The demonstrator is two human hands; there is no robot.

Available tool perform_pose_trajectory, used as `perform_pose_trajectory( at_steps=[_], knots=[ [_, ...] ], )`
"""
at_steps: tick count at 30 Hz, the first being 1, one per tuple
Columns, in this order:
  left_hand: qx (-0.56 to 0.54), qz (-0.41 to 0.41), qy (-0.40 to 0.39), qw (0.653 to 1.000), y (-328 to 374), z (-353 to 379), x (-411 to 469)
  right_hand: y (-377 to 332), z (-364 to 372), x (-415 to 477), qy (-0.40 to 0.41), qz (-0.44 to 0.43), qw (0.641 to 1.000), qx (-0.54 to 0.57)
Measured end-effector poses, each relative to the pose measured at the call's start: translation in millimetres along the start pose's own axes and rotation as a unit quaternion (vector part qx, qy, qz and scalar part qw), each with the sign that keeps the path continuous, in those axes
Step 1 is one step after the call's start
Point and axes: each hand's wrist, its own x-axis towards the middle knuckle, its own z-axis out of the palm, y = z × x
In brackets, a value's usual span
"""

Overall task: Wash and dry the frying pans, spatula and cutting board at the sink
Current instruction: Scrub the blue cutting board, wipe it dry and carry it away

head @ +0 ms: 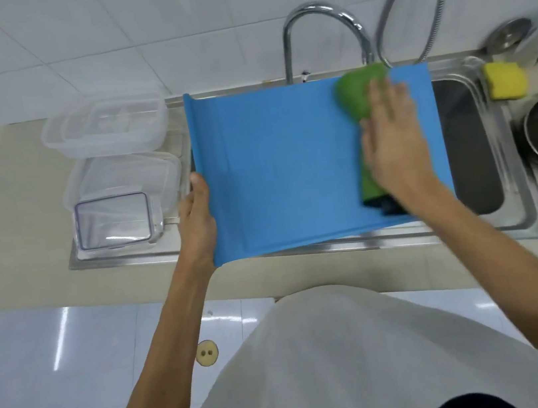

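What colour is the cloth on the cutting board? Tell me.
The cloth is green, lying on the blue cutting board; head view shows it best.

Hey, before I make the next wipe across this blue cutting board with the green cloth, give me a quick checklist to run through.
1. Board held firm: left hand grips the left edge of the cutting board, thumb on top. Ok.
2. Cloth in contact: right hand presses flat on the green cloth, which lies on the board's right part. Ok.
3. Board over the sink, so drips fall in. Ok.
4. Wiping path: the board's left and middle surface has nothing on it. Ok.
5. Water off: no stream shows under the faucet. Ok.
6. Board surface dry: cannot tell.
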Motion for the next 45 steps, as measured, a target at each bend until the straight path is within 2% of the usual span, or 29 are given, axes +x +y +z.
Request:
perform_pose_trajectory(
  at_steps=[2, 3, 5, 7, 9, 10, 13, 16, 18, 22, 24, 27, 29, 33, 35, 39, 45],
  knots=[
    [-0.008, 0.011, -0.001, 1.000, 0, 17, -10, 26, -19, 6, 0.046, 0.070, 0.996, 0.036],
    [-0.007, 0.021, -0.002, 1.000, 1, 29, -15, 23, -21, 4, 0.068, 0.069, 0.995, 0.039],
    [0.004, 0.042, -0.011, 0.999, 1, 54, -21, -1, -18, -7, 0.098, -0.015, 0.994, 0.043],
    [0.008, 0.067, -0.035, 0.997, 2, 80, -30, -34, -13, -23, 0.081, -0.121, 0.988, 0.044],
    [0.005, 0.084, -0.044, 0.996, 2, 99, -37, -46, -23, -29, 0.066, -0.163, 0.984, 0.035],
    [0.004, 0.084, -0.035, 0.996, 1, 106, -40, -35, -33, -27, 0.061, -0.158, 0.985, 0.041],
    [-0.002, 0.068, -0.016, 0.998, -2, 112, -44, 50, -67, -17, 0.077, -0.031, 0.996, 0.024],
    [-0.041, 0.054, -0.023, 0.997, -5, 122, -54, 151, -99, -15, 0.130, 0.123, 0.983, -0.041],
    [-0.047, 0.064, -0.028, 0.996, -7, 146, -63, 144, -101, -18, 0.140, 0.141, 0.978, -0.063],
    [-0.075, 0.063, -0.110, 0.989, -12, 208, -80, 33, -75, -40, 0.128, -0.053, 0.989, -0.043],
    [-0.095, 0.071, -0.145, 0.982, -20, 222, -81, 5, -75, -54, 0.092, -0.074, 0.993, -0.023],
    [-0.106, 0.059, -0.160, 0.980, -28, 230, -80, 29, -92, -63, 0.065, -0.113, 0.989, -0.068],
    [-0.094, 0.078, -0.135, 0.983, -22, 239, -83, 50, -98, -80, 0.054, -0.157, 0.982, -0.089],
    [-0.083, 0.094, -0.097, 0.987, -4, 249, -75, 90, -97, -141, 0.013, -0.198, 0.979, -0.052],
    [-0.083, 0.102, -0.098, 0.987, -3, 245, -64, 122, -99, -167, 0.017, -0.169, 0.985, -0.042],
    [-0.054, 0.110, -0.076, 0.989, -7, 234, -61, 196, -109, -202, 0.034, -0.033, 0.998, -0.048],
    [-0.014, 0.129, -0.082, 0.988, -18, 238, -76, 290, -110, -214, -0.010, 0.067, 0.994, -0.087]
  ],
)
